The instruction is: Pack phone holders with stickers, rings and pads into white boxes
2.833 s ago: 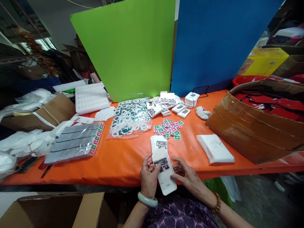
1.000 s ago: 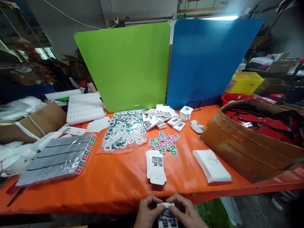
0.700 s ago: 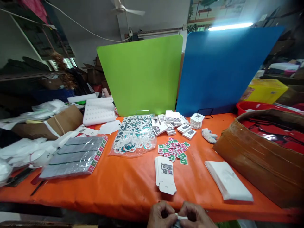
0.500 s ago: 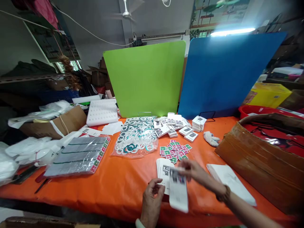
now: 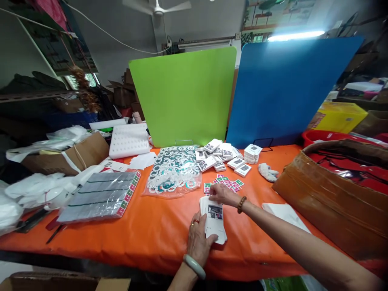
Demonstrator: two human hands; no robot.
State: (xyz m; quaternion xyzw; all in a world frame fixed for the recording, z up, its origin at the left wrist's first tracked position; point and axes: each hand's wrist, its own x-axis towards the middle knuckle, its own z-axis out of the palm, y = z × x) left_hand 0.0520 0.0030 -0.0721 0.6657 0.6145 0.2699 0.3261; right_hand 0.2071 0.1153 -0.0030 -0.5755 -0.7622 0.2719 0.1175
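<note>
My left hand [image 5: 197, 239] lies open on the orange table [image 5: 145, 230], fingers along the left edge of a stack of flat white printed cards [image 5: 215, 216], thumb at the stack's near end. My right hand [image 5: 222, 193] reaches over the far end of that stack, palm down and fingers spread, touching the near edge of a scatter of green and pink stickers [image 5: 228, 184]. Nothing shows in either hand. Behind the stickers sits a pile of small folded white boxes [image 5: 218, 155], one lying tilted on top.
A bag of ring-shaped labels [image 5: 171, 171] and a grey wrapped pack [image 5: 100, 196] lie left of the stack. A white pad [image 5: 285, 211] and a large cardboard box [image 5: 330, 194] are at the right. Green [image 5: 184, 93] and blue [image 5: 285, 89] boards stand behind.
Both hands held one card low at the table edge and folded it. The right hand then swung forward with it; now it is empty over the stickers and the left hand rests by the stack.
</note>
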